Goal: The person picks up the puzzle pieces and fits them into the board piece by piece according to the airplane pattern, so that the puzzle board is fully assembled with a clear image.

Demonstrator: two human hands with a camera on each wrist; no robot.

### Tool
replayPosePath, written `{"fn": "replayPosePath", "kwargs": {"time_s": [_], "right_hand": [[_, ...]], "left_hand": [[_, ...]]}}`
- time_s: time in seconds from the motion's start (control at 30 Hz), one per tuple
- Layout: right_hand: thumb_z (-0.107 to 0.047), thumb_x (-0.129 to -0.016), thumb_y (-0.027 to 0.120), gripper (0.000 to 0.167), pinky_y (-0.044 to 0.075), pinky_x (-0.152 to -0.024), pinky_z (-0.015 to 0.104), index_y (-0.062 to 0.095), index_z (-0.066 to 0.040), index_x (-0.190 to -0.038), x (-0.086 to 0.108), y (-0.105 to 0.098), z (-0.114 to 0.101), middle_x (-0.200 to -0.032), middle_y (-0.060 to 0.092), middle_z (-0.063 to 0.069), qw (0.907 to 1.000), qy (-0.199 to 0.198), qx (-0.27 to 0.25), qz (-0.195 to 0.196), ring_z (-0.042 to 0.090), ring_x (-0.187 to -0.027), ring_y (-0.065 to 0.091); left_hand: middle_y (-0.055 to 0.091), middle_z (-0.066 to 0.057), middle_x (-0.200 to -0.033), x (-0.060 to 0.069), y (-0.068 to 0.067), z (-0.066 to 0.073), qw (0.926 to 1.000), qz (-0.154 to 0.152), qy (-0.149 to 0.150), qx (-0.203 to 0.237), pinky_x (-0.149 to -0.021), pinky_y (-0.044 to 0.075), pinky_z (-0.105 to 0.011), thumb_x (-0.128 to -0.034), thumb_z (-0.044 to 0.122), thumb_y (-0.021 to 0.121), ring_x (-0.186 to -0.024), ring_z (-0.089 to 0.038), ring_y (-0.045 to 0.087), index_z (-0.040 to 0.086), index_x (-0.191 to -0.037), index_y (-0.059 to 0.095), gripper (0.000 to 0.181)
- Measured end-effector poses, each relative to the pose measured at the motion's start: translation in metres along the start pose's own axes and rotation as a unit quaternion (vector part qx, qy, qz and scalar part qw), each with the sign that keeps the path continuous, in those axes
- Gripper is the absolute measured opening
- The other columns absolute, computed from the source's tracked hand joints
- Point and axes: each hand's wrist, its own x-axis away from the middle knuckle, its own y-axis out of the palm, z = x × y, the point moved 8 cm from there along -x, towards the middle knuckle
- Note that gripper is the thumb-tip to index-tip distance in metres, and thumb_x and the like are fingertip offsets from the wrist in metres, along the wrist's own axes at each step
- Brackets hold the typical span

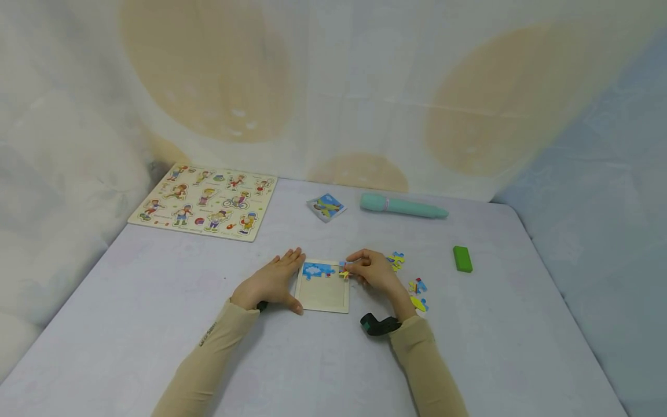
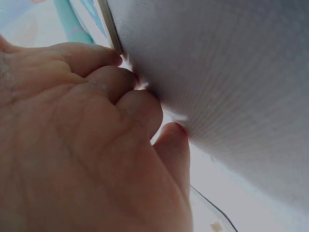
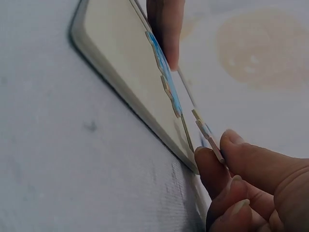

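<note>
A square wooden puzzle tray (image 1: 323, 298) lies on the table, with joined blue sky pieces (image 1: 315, 270) along its far left. My left hand (image 1: 271, 282) rests at the tray's left side, fingers and thumb spread along the edge. In the left wrist view, the fingertips (image 2: 140, 108) touch down beside the tray's rim. My right hand (image 1: 376, 273) pinches a jigsaw piece (image 3: 207, 135) between thumb and forefinger. That piece is tilted, just above the tray's far right corner. Loose puzzle pieces (image 1: 418, 286) lie to the right of the right hand.
A large board with sports figures (image 1: 205, 202) lies at the back left. Behind the tray are a small picture packet (image 1: 326, 207) and a long teal stick-shaped thing (image 1: 403, 207). A green block (image 1: 462, 259) sits at the right. A patterned cloth hangs behind the table.
</note>
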Motion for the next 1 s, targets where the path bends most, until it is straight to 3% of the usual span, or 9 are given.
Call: {"fn": "replayPosePath", "kwargs": {"time_s": [0.2, 0.37, 0.5, 0.77, 1.0], "right_hand": [[-0.023, -0.087, 0.072, 0.025, 0.034, -0.047, 0.021, 0.069, -0.006, -0.105, -0.0002, 0.0014, -0.0018, -0.068, 0.064, 0.0, 0.9996, -0.023, 0.0, 0.014, 0.01, -0.049, 0.04], [-0.025, -0.085, 0.074, 0.024, 0.037, -0.057, 0.021, 0.073, -0.009, -0.102, 0.0005, 0.0028, -0.0037, -0.08, 0.072, 0.007, 0.9984, -0.035, 0.014, 0.042, 0.01, -0.062, 0.052], [-0.029, -0.084, 0.075, 0.023, 0.042, -0.064, 0.023, 0.073, -0.012, -0.1, 0.0008, 0.0041, -0.0047, -0.08, 0.074, 0.004, 0.9968, -0.033, 0.041, 0.06, 0.011, -0.073, 0.061], [-0.037, -0.08, 0.078, 0.022, 0.041, -0.06, 0.024, 0.073, -0.02, -0.094, 0.002, 0.0069, -0.0058, -0.079, 0.072, -0.003, 0.9862, -0.017, 0.131, 0.1, 0.011, -0.069, 0.06], [-0.036, -0.08, 0.078, 0.027, 0.037, -0.054, 0.024, 0.07, -0.018, -0.098, 0.0029, 0.0076, -0.0083, -0.073, 0.062, -0.004, 0.9802, -0.016, 0.157, 0.12, 0.011, -0.062, 0.053]], "left_hand": [[0.013, -0.018, -0.162, 0.0004, -0.0017, 0.0007, 0.9999, 0.009, 0.008, -0.01, -0.123, 0.012, -0.052, -0.062, 0.041, 0.09, -0.151, -0.033, 0.01, -0.001, -0.153, 0.02, 0.122], [0.013, -0.018, -0.162, -0.0002, -0.0007, 0.0006, 0.9998, 0.01, 0.01, -0.012, -0.123, 0.012, -0.052, -0.0623, 0.042, 0.089, -0.151, -0.034, 0.01, -0.001, -0.153, 0.02, 0.122], [0.013, -0.019, -0.162, -0.0001, -0.0008, 0.0007, 0.9998, 0.011, 0.011, -0.014, -0.123, 0.012, -0.053, -0.0621, 0.042, 0.089, -0.151, -0.034, 0.01, -0.001, -0.153, 0.02, 0.122], [0.013, -0.019, -0.162, 0.0004, -0.002, 0.0018, 0.9998, 0.011, 0.01, -0.013, -0.123, 0.012, -0.053, -0.0619, 0.042, 0.09, -0.151, -0.034, 0.01, -0.001, -0.153, 0.021, 0.122], [0.013, -0.019, -0.162, -0.0007, -0.0025, 0.0013, 0.9998, 0.013, 0.008, -0.011, -0.123, 0.013, -0.053, -0.0617, 0.041, 0.09, -0.151, -0.035, 0.011, -0.001, -0.153, 0.022, 0.121]]}}
